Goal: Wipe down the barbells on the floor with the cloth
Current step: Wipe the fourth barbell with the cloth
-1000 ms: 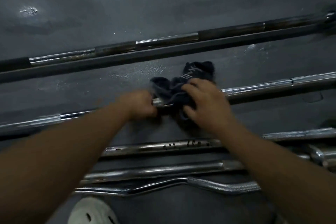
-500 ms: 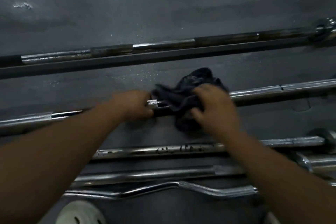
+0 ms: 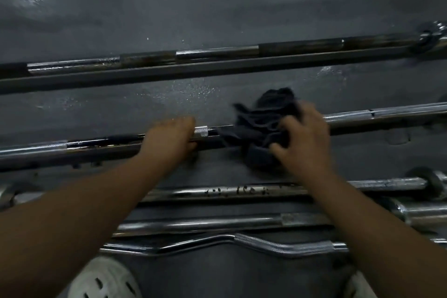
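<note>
Several chrome barbells lie side by side on the dark floor. My left hand grips the middle barbell near its centre. Just to its right, my right hand holds a crumpled dark cloth wrapped over the same bar. A longer, rust-patched barbell lies beyond it. Nearer to me are a spotted straight bar, another straight bar and a curl bar.
White perforated shoes show at the bottom edge, one left of centre and one at the right. Bar sleeves and collars crowd the right side. Bare dark floor stretches beyond the far barbell.
My right hand has slid the cloth to the right along the middle barbell, leaving more bare bar between my hands. My left hand keeps its grip on the bar.
</note>
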Demonstrator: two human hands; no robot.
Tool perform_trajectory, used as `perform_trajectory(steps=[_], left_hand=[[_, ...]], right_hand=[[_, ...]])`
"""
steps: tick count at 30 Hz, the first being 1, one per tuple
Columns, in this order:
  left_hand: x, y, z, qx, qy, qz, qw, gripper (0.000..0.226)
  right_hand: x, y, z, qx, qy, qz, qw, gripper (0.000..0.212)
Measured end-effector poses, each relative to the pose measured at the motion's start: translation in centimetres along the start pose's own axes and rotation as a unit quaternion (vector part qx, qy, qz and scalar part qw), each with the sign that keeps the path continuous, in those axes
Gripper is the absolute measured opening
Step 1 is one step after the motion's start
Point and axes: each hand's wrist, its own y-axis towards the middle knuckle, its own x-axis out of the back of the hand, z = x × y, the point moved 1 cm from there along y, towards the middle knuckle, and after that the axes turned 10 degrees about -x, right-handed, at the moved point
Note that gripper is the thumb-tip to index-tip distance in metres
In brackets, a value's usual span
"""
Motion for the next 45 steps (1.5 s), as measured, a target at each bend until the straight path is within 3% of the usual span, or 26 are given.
perform_trajectory(steps=[2,3,6,7,9,11,12,14,17,19,21,22,25,27,30,33,37,41,43,45], left_hand=[[-0.3,0.4,0.4,0.018,-0.016,0.007,1.0,0.035],[-0.2,1.3,0.9,0.008,-0.037,0.027,0.999,0.035],[1.6,3.3,2.0,-0.029,-0.162,0.175,0.971,0.024],[2.0,3.6,2.3,-0.028,-0.173,0.187,0.967,0.024],[1.9,2.9,2.5,-0.029,-0.112,0.118,0.986,0.026],[0.2,1.0,1.5,-0.031,-0.023,0.005,0.999,0.034],[-0.6,0.3,1.0,-0.025,-0.011,-0.041,0.999,0.038],[-1.0,0.4,0.8,-0.003,0.001,-0.049,0.999,0.044],[0.0,2.4,2.2,-0.027,-0.11,0.077,0.991,0.04],[1.0,4.0,3.2,-0.041,-0.22,0.184,0.957,0.026],[1.8,4.7,3.6,-0.047,-0.227,0.207,0.95,0.026],[1.9,4.6,3.5,-0.058,-0.206,0.193,0.957,0.031],[1.6,1.9,3.6,-0.155,-0.009,0.09,0.984,0.038],[0.6,-0.1,4.9,-0.182,0.015,0.088,0.979,0.051],[-1.1,-2.1,6.0,-0.17,-0.039,0.02,0.984,0.06],[-2.2,-1.8,4.8,-0.114,-0.007,-0.069,0.991,0.047],[-0.6,0.2,4.7,-0.081,-0.076,0.031,0.993,0.029],[1.1,1.7,5.7,-0.083,-0.209,0.149,0.963,0.018],[-0.2,1.3,4.9,-0.061,-0.136,0.058,0.987,0.023],[-2.3,0.4,2.9,-0.07,-0.047,-0.132,0.988,0.027]], right_hand=[[-0.2,0.0,-0.2,-0.11,0.025,-0.01,0.994,0.047],[-0.8,-0.1,1.9,-0.115,0.016,-0.013,0.993,0.047],[-2.6,-1.9,10.0,0.055,0.025,0.027,0.998,0.048],[-2.5,-2.2,10.9,0.105,0.049,0.038,0.993,0.056],[-1.1,-0.2,8.9,0.115,0.074,0.034,0.99,0.086],[0.4,2.2,4.1,0.05,-0.002,0.039,0.998,0.101],[1.0,2.9,1.8,0.009,-0.034,0.05,0.998,0.093],[1.2,2.9,0.2,-0.063,-0.048,0.041,0.996,0.062],[-1.6,0.9,7.2,-0.04,-0.03,0.022,0.999,0.042],[-2.8,-1.1,12.3,0.043,0.03,0.048,0.997,0.046],[-2.6,-1.2,12.6,0.082,0.06,0.078,0.992,0.058],[-2.1,-0.6,10.8,0.076,0.042,0.074,0.993,0.063],[-0.5,0.3,3.2,0.032,-0.061,0.073,0.995,0.071],[0.1,0.2,0.0,0.004,-0.088,0.061,0.994,0.073],[-1.6,-0.7,3.3,-0.002,-0.05,0.021,0.999,0.084],[-3.8,-2.3,10.3,0.083,-0.036,0.016,0.996,0.104],[-1.7,-1.0,8.9,0.131,-0.115,0.058,0.983,0.092],[3.5,1.9,-0.3,-0.033,-0.216,0.091,0.972,0.072],[3.7,3.2,-1.0,-0.063,-0.216,0.091,0.97,0.06],[0.9,2.5,2.5,-0.048,-0.184,0.085,0.978,0.057]])
